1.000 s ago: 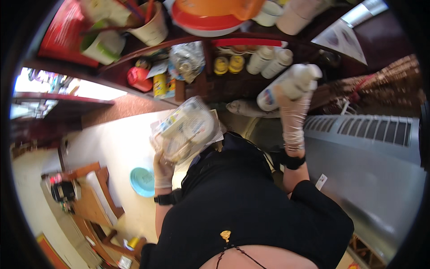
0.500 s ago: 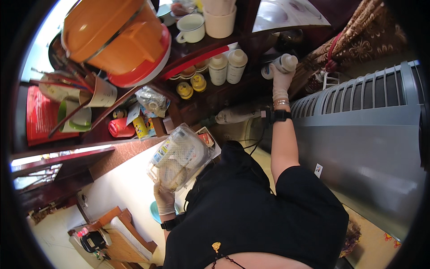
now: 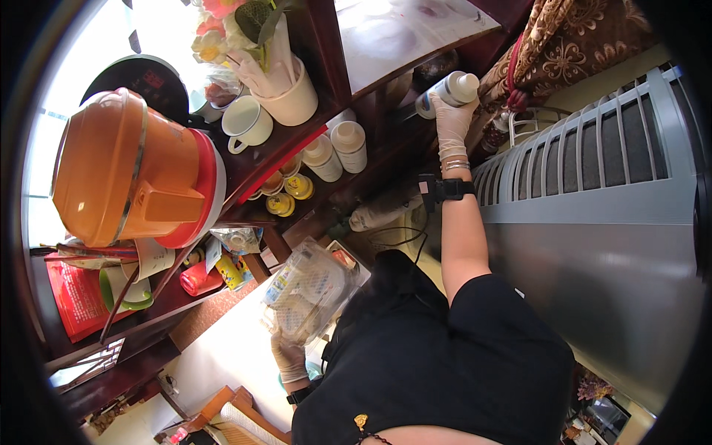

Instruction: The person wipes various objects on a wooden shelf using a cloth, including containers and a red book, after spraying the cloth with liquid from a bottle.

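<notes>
While the bottle [image 3: 443, 93] is farther out than before | right hand [image 3: 454, 126]: closed round it | left hand [image 3: 288, 357]: gripping clear container [image 3: 310, 285]

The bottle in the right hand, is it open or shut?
It looks shut: a white cap covers the top of the bottle in the right hand.

Home interior, looks like a lived-in room. Dark wooden shelving [image 3: 326, 48] crammed with household stuff: orange lidded pot [image 3: 111, 170], white mug [image 3: 247, 123], pink and white flowers [image 3: 219, 30], green-and-white cup [image 3: 122, 289]. Brown floral curtain [image 3: 571, 55] tied back with red cord [image 3: 515, 74], big grey slatted appliance [image 3: 578, 274], wooden chair [image 3: 215, 408], pale floor [image 3: 222, 348]. Exact room type unclear.
</notes>
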### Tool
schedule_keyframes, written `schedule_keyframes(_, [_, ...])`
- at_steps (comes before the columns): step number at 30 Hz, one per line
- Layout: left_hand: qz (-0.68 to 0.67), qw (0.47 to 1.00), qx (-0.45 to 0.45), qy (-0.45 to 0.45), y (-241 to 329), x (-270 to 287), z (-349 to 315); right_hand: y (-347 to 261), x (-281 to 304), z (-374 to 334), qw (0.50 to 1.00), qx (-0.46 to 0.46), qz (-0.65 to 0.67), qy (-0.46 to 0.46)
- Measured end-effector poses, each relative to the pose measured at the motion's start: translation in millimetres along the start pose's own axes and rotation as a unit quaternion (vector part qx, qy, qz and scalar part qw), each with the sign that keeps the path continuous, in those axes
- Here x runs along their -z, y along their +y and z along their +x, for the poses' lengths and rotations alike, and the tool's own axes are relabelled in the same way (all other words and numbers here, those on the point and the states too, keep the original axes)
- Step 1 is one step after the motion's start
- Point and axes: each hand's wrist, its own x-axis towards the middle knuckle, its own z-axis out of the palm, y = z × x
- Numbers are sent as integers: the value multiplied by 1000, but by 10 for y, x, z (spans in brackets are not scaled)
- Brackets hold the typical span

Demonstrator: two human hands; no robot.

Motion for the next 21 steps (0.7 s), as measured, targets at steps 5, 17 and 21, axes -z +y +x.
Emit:
schedule_keyframes(5, [4,1000,-1,14,14,-55,28,244,68,-76,998,-20,-53,-13])
schedule_keyframes(17, [25,999,21,30,-55,114,52,886,-95,783,992,39,-96,73])
schedule_keyframes(21, [-8,999,32,36,-78,66,96,952,-160,961,992,65,-92,51])
